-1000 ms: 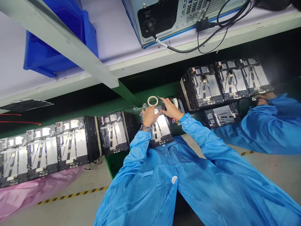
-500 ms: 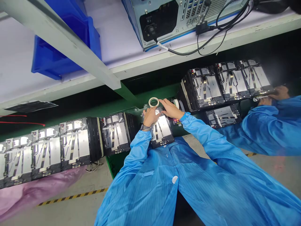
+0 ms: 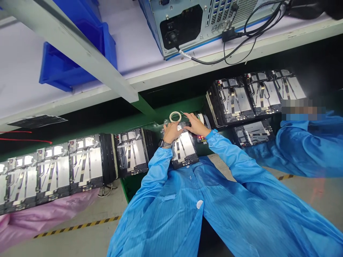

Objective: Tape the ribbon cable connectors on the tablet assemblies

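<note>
Resting left hand [image 3: 171,132] and right hand [image 3: 196,125] on a black-framed silver module [image 3: 184,144] — fingers spread, released — beside a cream tape ring [image 3: 175,116].

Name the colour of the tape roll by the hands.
The tape roll is off-white, clearest in the head view.

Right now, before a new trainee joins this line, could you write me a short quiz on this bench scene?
1. Which wrist, left or right, wears the wristwatch?
2. True or false: the pale tape roll lies beyond the left hand, on the green bench.
3. What is the left hand resting on?
A) a black-framed module with silver panels
B) a computer case
C) a blue bin

Key: 1. left; 2. true; 3. A
</note>
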The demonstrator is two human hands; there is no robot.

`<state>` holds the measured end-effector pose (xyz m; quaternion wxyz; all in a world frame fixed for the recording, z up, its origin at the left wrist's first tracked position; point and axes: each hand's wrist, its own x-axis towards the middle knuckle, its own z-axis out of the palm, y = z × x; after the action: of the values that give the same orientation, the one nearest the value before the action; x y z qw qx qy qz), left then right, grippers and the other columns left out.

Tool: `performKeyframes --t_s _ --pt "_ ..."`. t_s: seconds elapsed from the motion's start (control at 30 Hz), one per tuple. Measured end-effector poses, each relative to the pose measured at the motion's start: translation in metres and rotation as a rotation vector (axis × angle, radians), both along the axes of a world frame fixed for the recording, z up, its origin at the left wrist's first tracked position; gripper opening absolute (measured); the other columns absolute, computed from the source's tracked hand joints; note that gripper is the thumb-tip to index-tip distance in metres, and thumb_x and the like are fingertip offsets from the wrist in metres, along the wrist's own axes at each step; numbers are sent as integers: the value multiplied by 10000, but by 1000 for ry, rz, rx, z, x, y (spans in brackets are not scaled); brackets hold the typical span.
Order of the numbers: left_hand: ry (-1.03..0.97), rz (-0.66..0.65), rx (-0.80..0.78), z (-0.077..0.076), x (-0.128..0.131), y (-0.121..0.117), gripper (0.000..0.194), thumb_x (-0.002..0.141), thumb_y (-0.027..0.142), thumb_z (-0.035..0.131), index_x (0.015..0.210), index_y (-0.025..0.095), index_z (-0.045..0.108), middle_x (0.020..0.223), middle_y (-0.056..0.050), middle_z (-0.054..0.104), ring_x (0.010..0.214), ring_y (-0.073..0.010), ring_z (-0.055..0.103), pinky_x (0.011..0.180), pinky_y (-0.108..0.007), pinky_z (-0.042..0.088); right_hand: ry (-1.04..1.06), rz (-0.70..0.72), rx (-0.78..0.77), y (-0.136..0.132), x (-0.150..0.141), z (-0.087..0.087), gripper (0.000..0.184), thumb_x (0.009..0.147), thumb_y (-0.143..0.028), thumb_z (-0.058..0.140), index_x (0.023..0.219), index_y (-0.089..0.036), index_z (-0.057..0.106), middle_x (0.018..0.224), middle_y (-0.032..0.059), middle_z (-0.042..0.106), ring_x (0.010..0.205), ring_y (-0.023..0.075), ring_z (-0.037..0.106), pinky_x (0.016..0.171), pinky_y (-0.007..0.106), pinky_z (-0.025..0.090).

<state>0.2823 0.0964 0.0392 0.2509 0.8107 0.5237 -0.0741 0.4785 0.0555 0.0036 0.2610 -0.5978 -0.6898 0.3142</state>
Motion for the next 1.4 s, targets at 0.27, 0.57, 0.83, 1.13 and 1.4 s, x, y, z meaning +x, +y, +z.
performKeyframes --t_s 0.27,0.57,0.83,1.13,1.4 --pt "-1 11 -44 3 0 9 555 946 505 639 1444 259 631 1467 -125 664 1360 -356 573 1168 -530 322 21 2 -27 3 1 -4 851 886 -261 761 1618 -212 330 1409 169 520 1332 356 558 1102 551 495" --pt "-13 54 -135 -1 -2 22 557 899 570 684 1387 302 672 1422 -106 701 1359 -361 593 1148 -516 356 -62 103 -18 7 -2 8 887 919 -218 719 1666 -241 241 1452 186 501 1393 379 517 1104 575 482" --pt "-36 119 -216 -1 -2 28 543 859 573 728 1343 331 685 1432 -68 696 1362 -350 592 1202 -522 331 112 -51 -53 15 12 5 887 866 -239 743 1637 -213 305 1265 115 618 987 249 659 919 444 572" --pt "-87 122 -211 -11 -5 29 562 833 559 764 1332 313 683 1381 -71 719 1336 -354 607 1175 -522 364 16 259 -306 27 -5 33 965 839 -58 651 1689 -190 213 822 4 734 683 184 644 683 263 495" --pt "-98 123 -179 -17 -7 27 580 847 567 748 1365 313 687 1384 -94 719 1351 -376 597 1172 -547 358 -315 289 -292 35 -25 40 1042 793 -48 705 1696 -167 198 950 104 787 897 314 735 761 351 530"
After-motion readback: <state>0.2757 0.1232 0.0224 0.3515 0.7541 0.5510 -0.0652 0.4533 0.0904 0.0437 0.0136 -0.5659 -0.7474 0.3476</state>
